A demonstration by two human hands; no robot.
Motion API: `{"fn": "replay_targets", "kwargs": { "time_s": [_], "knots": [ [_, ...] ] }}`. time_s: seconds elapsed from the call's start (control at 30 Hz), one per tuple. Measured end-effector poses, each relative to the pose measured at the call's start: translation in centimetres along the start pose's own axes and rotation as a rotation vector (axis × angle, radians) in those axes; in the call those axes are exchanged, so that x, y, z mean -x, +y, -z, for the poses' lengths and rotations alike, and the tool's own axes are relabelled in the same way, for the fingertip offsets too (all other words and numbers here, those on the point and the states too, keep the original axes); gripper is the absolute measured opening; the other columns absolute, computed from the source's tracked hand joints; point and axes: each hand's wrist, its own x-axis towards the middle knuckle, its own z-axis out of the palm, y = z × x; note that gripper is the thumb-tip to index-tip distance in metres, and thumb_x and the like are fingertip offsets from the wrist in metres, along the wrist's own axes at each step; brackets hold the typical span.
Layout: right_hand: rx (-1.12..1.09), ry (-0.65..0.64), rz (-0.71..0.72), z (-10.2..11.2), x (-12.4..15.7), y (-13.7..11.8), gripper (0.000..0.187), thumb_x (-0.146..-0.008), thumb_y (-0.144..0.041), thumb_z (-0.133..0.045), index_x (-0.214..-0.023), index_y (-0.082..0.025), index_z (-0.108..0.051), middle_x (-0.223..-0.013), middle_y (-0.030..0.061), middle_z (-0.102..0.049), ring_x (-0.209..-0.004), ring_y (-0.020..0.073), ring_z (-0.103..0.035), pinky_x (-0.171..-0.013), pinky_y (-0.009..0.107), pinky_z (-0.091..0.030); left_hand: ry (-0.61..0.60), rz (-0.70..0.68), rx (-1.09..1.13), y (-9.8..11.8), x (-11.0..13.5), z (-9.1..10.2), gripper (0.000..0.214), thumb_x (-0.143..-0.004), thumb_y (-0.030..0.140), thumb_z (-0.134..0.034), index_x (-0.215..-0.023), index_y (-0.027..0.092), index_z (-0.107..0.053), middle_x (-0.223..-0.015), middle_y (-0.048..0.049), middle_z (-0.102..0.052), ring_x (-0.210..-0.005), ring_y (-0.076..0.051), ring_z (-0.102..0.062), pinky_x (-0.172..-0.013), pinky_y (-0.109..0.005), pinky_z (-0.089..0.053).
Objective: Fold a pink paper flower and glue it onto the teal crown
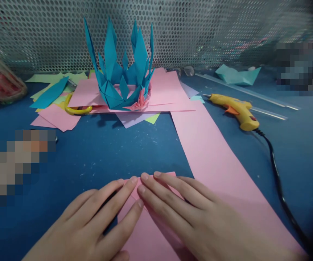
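Note:
A pink sheet of paper (134, 233) lies on the blue table at the bottom middle, its far edge folded over in a narrow band. My left hand (91, 221) rests on its left side, fingers stretched out and tips near the fold. From the right, my right hand (191, 210) lies flat across the paper, fingertips pressing along the same folded edge. Both hands' fingertips nearly meet at the middle. A long pink paper strip (210, 145) runs under my right hand toward the back. Much of the sheet is hidden beneath my hands.
A blue folded-paper crown (125, 87) stands at the back on stacked pink sheets (167, 87). Yellow-handled scissors (77, 110) lie left of it. At right are a yellow glue gun (235, 108), its black cord (276, 170), clear glue sticks (246, 90) and a teal paper piece (238, 76).

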Motion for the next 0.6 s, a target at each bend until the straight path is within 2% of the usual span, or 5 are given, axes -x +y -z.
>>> {"fn": "replay_targets", "kwargs": {
  "time_s": [0.1, 0.3, 0.47, 0.6],
  "knots": [
    [-0.021, -0.049, 0.05, 0.1, -0.2, 0.3, 0.048, -0.099, -0.026, -0.028, -0.142, -0.018, -0.047, -0.148, -0.0027, -0.047, -0.123, 0.0178, -0.055, -0.096, 0.032, -0.048, -0.004, 0.021, 0.001, -0.1, -0.1, 0.1, 0.043, -0.091, 0.022, -0.037, -0.132, 0.02, -0.05, -0.132, -0.006, -0.063, -0.124, -0.024, -0.046, -0.093, -0.039, -0.034],
    [0.037, 0.026, 0.027, 0.2, -0.1, -0.2, 0.043, -0.098, -0.016, -0.028, -0.131, -0.012, -0.055, -0.133, 0.0018, -0.062, -0.115, 0.0188, -0.061, -0.092, 0.034, -0.049, 0.017, -0.012, -0.027, 0.0, 0.0, 0.0, 0.044, -0.09, 0.022, -0.041, -0.133, 0.016, -0.049, -0.138, -0.0136, -0.052, -0.124, -0.028, -0.044, -0.098, -0.04, -0.032],
    [0.085, 0.084, -0.031, 0.2, 0.6, -0.7, 0.039, -0.094, -0.008, -0.026, -0.119, -0.01, -0.056, -0.121, 0.0074, -0.069, -0.11, 0.0214, -0.065, -0.093, 0.036, -0.046, 0.1, 0.106, -0.024, 0.9, 0.1, -0.3, 0.03, -0.095, 0.022, -0.036, -0.118, 0.023, -0.054, -0.136, -0.0116, -0.046, -0.127, -0.024, -0.042, -0.105, -0.037, -0.029],
    [0.13, 0.064, -0.071, 0.5, 1.3, -0.8, 0.037, -0.089, -0.006, -0.031, -0.118, -0.008, -0.054, -0.116, 0.0118, -0.071, -0.108, 0.0247, -0.067, -0.094, 0.037, -0.046, 0.106, 0.137, -0.032, 1.4, 0.2, -0.3, 0.026, -0.096, 0.022, -0.039, -0.115, 0.024, -0.055, -0.137, -0.0117, -0.046, -0.131, -0.024, -0.041, -0.108, -0.038, -0.028]
  ]
}}
